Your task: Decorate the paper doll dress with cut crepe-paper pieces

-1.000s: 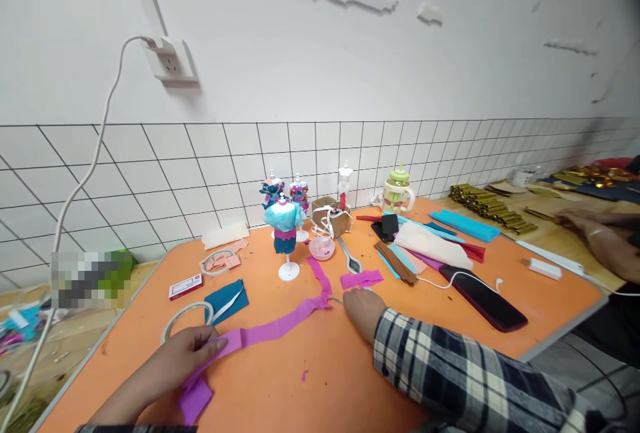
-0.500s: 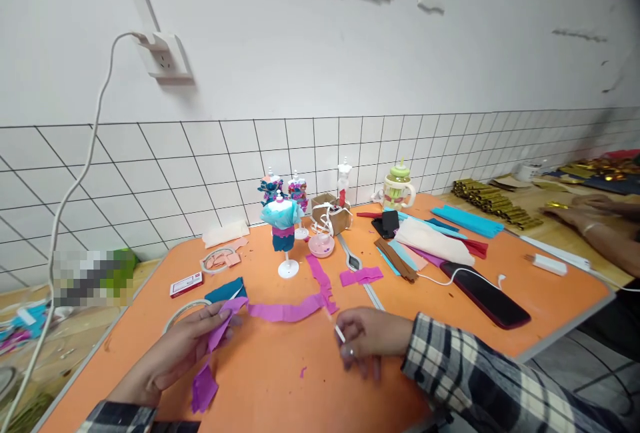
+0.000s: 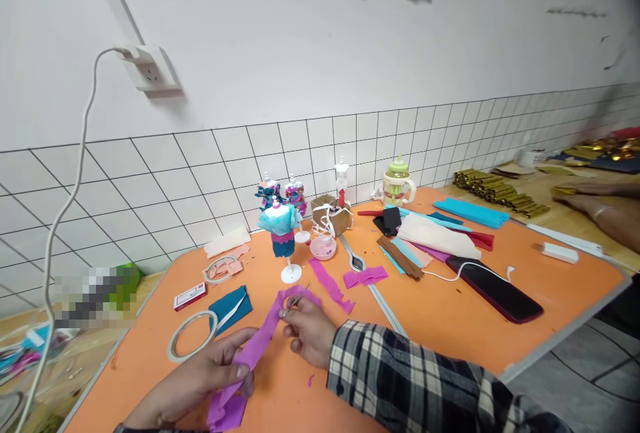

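My left hand (image 3: pixel 215 373) is closed on a purple crepe paper strip (image 3: pixel 267 334), pinching it between thumb and fingers. One end of the strip hangs below the hand; the rest runs up to the right. There my right hand (image 3: pixel 310 327) pinches a slim, pointed metallic tool (image 3: pixel 295 301) against the strip; its exact kind is too small to tell. Just beyond stands a small dress form (image 3: pixel 283 246) in a light blue ruffled paper top, a magenta waistband and a teal skirt. Two magenta paper strips, one longer (image 3: pixel 333 284) and one short (image 3: pixel 365 277), lie to the right.
A tape roll (image 3: pixel 173 339) and folded teal paper (image 3: pixel 235 309) lie near my left hand. Behind are other dress forms (image 3: pixel 295 196), a pink dish (image 3: pixel 323 247), a cardboard box (image 3: pixel 335 216) and a lidded cup (image 3: pixel 397 183). A phone (image 3: pixel 495 289) lies right. Another person's arms (image 3: pixel 590 209) show far right.
My right hand has moved left and up to the purple strip, close to my left hand. The strip now slopes upward between both hands. The view has shifted slightly.
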Tool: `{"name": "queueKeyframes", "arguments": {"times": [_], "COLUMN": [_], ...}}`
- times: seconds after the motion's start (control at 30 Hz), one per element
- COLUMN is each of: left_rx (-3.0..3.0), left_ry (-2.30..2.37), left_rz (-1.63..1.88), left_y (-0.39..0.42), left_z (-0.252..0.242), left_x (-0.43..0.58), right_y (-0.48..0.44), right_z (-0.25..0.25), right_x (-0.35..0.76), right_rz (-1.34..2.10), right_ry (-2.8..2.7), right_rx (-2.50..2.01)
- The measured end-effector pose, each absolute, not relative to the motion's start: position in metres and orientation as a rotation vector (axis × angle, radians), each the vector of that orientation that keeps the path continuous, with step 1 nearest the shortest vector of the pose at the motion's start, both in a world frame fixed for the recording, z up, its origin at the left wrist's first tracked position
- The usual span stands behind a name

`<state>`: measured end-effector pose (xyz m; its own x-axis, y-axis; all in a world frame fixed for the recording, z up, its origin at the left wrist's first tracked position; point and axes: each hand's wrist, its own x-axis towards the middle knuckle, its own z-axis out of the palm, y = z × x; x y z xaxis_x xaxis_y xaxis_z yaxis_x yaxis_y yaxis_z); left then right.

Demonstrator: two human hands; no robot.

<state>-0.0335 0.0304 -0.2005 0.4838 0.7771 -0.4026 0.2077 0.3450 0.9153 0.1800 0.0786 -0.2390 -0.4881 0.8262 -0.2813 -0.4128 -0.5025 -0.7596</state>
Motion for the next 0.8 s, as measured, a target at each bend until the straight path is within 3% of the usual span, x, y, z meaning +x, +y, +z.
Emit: {"name": "queueKeyframes", "arguments": {"times": [0.13,0.23,0.37,0.8], "left_rx": [1.432,1.627,1.695,1.359], "left_ry": [1.172,1.430,1.436,1.056], "left_rz": [0.336,0.494,0.605,0.471], "left_y": [0.035,0.046,0.061,0.048], "left_z": [-0.198,-0.190,-0.192,-0.222], "left_x": [-0.045,-0.033,0.011,0.014], "right_y": [0.088,0.088,0.086,0.109], "right_z": [-0.240,-0.239,-0.237,-0.243], "right_x": [0.183,0.183,0.183,0.209], "right_rz": [1.839,1.750,1.613,1.983], "right_ry": [-0.877,-0.972,-1.006,-0.502], "right_rx": [-0.890,-0.904,-0.849,-0.732]}}
